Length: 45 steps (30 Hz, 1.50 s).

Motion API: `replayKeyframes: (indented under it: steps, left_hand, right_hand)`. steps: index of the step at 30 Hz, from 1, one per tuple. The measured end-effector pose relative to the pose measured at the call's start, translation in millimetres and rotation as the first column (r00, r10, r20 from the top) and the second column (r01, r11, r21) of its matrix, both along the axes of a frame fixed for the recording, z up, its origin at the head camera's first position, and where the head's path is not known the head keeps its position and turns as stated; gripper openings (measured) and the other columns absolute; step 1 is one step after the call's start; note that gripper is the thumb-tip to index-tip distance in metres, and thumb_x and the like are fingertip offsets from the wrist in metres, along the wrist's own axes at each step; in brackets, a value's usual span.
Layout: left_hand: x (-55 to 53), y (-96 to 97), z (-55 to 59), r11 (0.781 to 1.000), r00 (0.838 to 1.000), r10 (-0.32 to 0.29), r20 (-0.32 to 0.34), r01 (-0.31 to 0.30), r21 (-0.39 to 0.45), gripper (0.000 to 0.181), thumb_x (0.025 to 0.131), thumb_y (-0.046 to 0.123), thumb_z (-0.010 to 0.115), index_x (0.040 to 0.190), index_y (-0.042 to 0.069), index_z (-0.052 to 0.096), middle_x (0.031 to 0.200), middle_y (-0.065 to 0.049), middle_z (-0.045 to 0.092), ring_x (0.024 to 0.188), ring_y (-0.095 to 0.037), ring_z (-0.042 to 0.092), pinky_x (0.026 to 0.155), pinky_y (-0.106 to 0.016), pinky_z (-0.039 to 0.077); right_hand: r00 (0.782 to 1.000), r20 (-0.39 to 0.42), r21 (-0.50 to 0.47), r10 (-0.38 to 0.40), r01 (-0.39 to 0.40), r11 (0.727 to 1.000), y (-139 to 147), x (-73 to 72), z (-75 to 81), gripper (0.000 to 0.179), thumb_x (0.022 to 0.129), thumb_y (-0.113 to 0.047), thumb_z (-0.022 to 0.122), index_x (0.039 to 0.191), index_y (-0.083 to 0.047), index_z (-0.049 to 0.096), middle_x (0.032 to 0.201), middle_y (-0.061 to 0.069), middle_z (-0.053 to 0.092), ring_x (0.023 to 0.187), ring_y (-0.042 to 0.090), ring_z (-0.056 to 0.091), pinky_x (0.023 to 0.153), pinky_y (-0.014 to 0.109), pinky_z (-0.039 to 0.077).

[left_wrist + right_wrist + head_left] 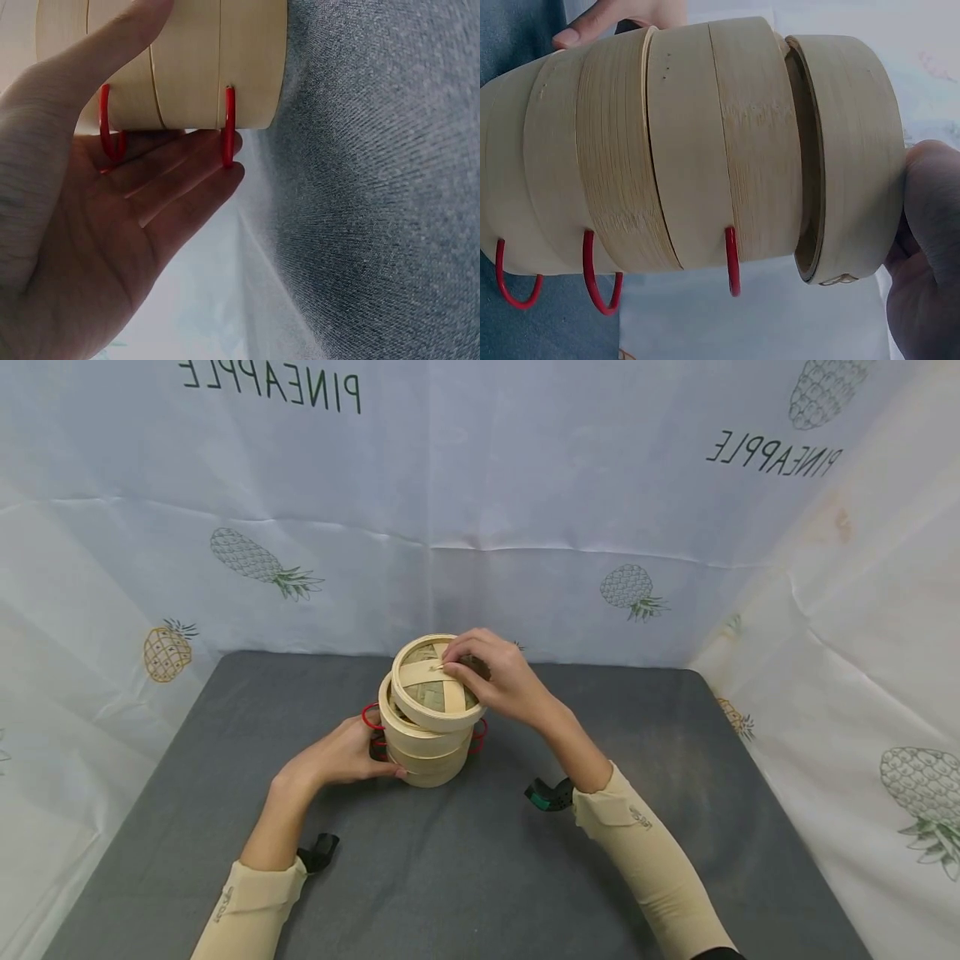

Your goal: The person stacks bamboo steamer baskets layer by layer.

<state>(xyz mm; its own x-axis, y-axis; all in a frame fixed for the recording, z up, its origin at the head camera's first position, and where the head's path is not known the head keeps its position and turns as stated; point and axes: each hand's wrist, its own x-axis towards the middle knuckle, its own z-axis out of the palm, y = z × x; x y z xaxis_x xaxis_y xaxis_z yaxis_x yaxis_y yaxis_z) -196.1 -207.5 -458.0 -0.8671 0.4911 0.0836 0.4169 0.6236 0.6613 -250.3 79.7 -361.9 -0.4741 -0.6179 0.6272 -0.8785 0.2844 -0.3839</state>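
A stack of round bamboo steamer baskets (431,764) stands on the table, with red loop handles (592,274) along its sides. My left hand (341,752) holds the stack from its left side, thumb across the front, fingers behind by the red loops in the left wrist view. At the top my right hand (510,677) pinches the small loop in the middle of the bamboo steamer lid (420,695). The lid sits off-centre and tilted over the upper basket; a dark gap shows between the two in the right wrist view.
The dark grey table (420,877) reaches back to a white cloth (480,468) printed with pineapples, which also hangs at both sides. Black straps or mounts (549,795) show at both wrists, near the cuffs of the beige sleeves (645,852).
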Motion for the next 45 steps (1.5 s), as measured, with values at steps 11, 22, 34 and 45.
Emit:
replayKeyframes:
  steps: [11, 22, 34, 45]
  left_hand:
    - [-0.2, 0.4, -0.2, 1.000, 1.000, 0.001, -0.014, -0.001, -0.019, 0.076, 0.081, 0.031, 0.098, 0.143, 0.008, 0.059, 0.129, -0.009, 0.075, 0.117, -0.026, 0.073, 0.100, -0.048, 0.061]
    - [-0.1, 0.1, -1.5, 1.000, 1.000, -0.011, 0.000, 0.011, 0.000, 0.076, 0.083, 0.030, 0.097, 0.143, 0.005, 0.058, 0.131, -0.013, 0.074, 0.118, -0.031, 0.074, 0.100, -0.051, 0.062]
    - [0.1, 0.7, -0.9, 1.000, 1.000, -0.013, 0.000, 0.013, 0.010, 0.078, 0.083, 0.031, 0.097, 0.144, 0.004, 0.057, 0.132, -0.016, 0.073, 0.118, -0.033, 0.075, 0.100, -0.051, 0.063]
    - [-0.4, 0.9, -1.8, 0.999, 1.000, -0.025, 0.001, 0.025, 0.020, 0.079, 0.083, 0.029, 0.097, 0.145, 0.004, 0.056, 0.133, -0.016, 0.072, 0.118, -0.034, 0.075, 0.098, -0.050, 0.064]
  right_hand:
    - [1.000, -0.009, 0.016, 0.007, -0.007, 1.000, -8, 0.7, -1.6, 0.007, 0.103, -0.006, 0.074, 0.108, -0.003, 0.076, 0.116, 0.012, 0.076, 0.111, 0.025, 0.069, 0.093, 0.037, 0.060]
    - [1.000, -0.013, 0.031, 0.007, -0.006, 1.000, -15, 2.1, -3.1, 0.007, 0.103, -0.008, 0.074, 0.107, -0.004, 0.076, 0.115, 0.010, 0.076, 0.111, 0.024, 0.069, 0.093, 0.035, 0.060]
    - [1.000, 0.009, 0.010, 0.000, 0.000, 1.000, -18, 2.3, -7.4, 0.006, 0.103, -0.009, 0.074, 0.106, -0.004, 0.076, 0.113, 0.010, 0.076, 0.108, 0.023, 0.069, 0.093, 0.035, 0.060]
    - [0.996, 0.040, 0.018, -0.074, 0.074, 0.997, -21, 11.1, -5.1, 0.010, 0.104, -0.011, 0.074, 0.109, -0.003, 0.077, 0.113, 0.010, 0.076, 0.109, 0.024, 0.070, 0.096, 0.036, 0.059]
